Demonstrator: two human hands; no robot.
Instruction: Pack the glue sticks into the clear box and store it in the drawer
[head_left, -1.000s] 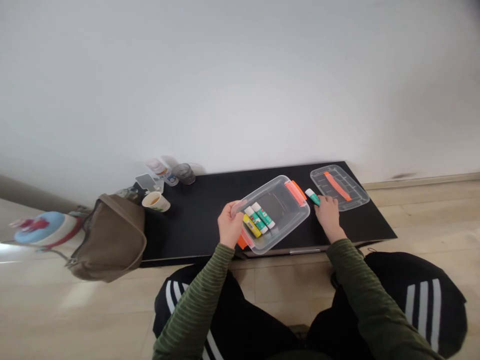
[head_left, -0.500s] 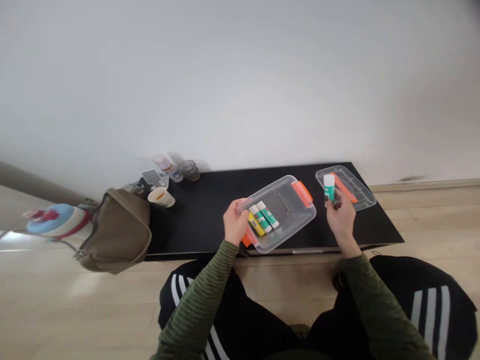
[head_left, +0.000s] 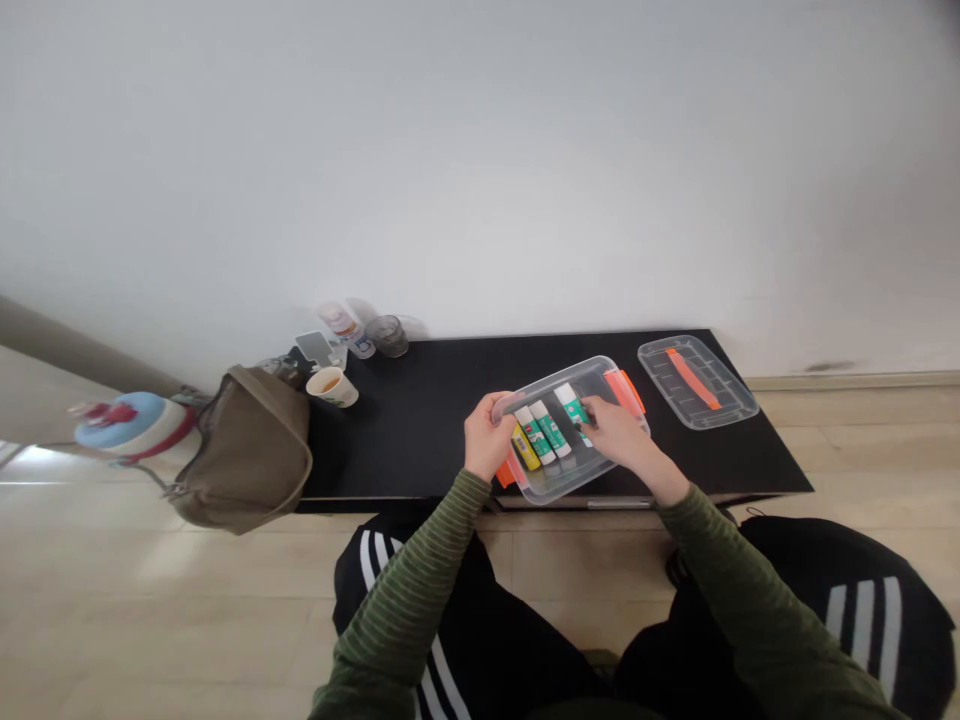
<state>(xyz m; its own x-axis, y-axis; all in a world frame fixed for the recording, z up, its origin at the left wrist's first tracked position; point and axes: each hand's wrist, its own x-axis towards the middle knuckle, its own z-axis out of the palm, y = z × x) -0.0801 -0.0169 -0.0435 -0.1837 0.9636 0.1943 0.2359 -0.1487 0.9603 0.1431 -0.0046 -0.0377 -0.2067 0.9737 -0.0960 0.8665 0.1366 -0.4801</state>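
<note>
My left hand (head_left: 489, 437) grips the left end of a clear plastic box (head_left: 559, 488) with orange clips, held tilted over the black bench. Inside the box, a yellow glue stick (head_left: 526, 448) and two green-and-white glue sticks (head_left: 551, 430) lie side by side near that hand. My right hand (head_left: 619, 437) reaches into the box, its fingers closed around another green-and-white glue stick (head_left: 571, 404), a little to the right of the others. Its lower part is partly covered by my fingers. The clear lid (head_left: 731, 385) with an orange handle lies flat on the bench to the right.
On the bench's (head_left: 442, 400) left side stand a paper cup of amber drink (head_left: 334, 388), a dark glass (head_left: 388, 336), a bottle (head_left: 346, 330) and a pale card-like object (head_left: 319, 350). A brown bag (head_left: 244, 450) and a blue-topped flask (head_left: 139, 428) sit further left. A white wall rises behind.
My right hand has moved left from above the lid into the box, carrying the glue stick along. My left hand still holds the box. The view has shifted slightly.
</note>
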